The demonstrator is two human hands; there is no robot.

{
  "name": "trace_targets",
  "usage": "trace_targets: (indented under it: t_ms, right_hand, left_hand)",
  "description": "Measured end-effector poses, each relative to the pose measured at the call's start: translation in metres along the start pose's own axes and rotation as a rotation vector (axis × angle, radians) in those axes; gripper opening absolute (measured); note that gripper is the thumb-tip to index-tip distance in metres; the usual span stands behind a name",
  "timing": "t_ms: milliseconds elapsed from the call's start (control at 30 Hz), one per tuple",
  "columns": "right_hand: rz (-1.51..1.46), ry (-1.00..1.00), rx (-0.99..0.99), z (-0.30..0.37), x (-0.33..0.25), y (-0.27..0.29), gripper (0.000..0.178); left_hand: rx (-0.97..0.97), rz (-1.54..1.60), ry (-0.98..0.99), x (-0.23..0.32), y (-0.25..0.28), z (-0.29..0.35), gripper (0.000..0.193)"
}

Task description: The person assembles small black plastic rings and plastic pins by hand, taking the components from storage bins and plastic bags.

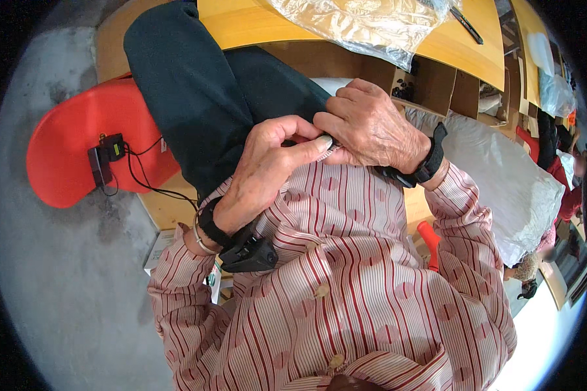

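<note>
Close together above my lap, my left hand (262, 163) and my right hand (376, 128) meet at a small dark piece (332, 144). My left thumb and forefinger pinch toward it, and the curled fingers of my right hand press in from the other side. A pale ridged edge shows under the left thumb. Most of the piece is hidden by the fingers, so its kind cannot be made out. Below the hands lies the striped shirt (346, 260); beyond them are the dark trousers (195, 85).
A yellow table (241, 23) bears a clear plastic bag (372, 26) and a black pen (466, 26). Cardboard boxes (435, 85) with small dark parts stand beneath it. On my right is a white sack (502, 176); on my left, a red stool (65, 150) holds a cabled device (104, 159).
</note>
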State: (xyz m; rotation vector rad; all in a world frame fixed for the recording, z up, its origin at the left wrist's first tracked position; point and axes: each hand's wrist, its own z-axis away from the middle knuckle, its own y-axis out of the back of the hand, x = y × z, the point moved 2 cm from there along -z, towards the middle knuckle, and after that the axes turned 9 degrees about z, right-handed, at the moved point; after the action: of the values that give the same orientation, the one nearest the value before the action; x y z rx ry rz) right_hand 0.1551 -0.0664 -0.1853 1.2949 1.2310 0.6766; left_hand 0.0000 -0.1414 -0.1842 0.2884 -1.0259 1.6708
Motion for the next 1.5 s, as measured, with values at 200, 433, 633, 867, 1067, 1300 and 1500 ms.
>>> trace_targets:
  t_ms: [200, 433, 633, 867, 1067, 1300, 1500]
  right_hand:
    - [-0.03, -0.009, -0.001, 0.006, -0.006, -0.006, 0.038]
    - [-0.112, -0.048, -0.014, 0.01, -0.011, -0.013, 0.034]
    - [-0.159, -0.019, 0.009, 0.016, -0.009, -0.016, 0.035]
    - [-0.234, -0.023, 0.046, 0.024, -0.003, -0.003, 0.039]
    - [-0.251, 0.007, 0.08, 0.021, -0.007, -0.01, 0.042]
    - [-0.219, 0.046, 0.072, 0.023, -0.008, -0.018, 0.047]
    - [-0.157, 0.088, 0.061, 0.027, -0.01, -0.023, 0.05]
  left_hand:
    - [0.007, 0.004, 0.048, -0.013, 0.006, -0.004, 0.023]
    - [0.006, 0.075, 0.062, -0.014, 0.004, 0.0, 0.015]
    - [-0.015, -0.049, 0.084, -0.011, 0.003, -0.001, 0.016]
    - [-0.107, -0.51, -0.357, 0.009, 0.007, 0.005, 0.068]
    - [-0.156, -0.756, -0.669, 0.007, -0.001, 0.0, 0.068]
    - [-0.151, -0.751, -0.709, 0.002, -0.001, 0.0, 0.064]
    - [-0.172, -0.779, -0.784, -0.006, 0.0, -0.002, 0.059]
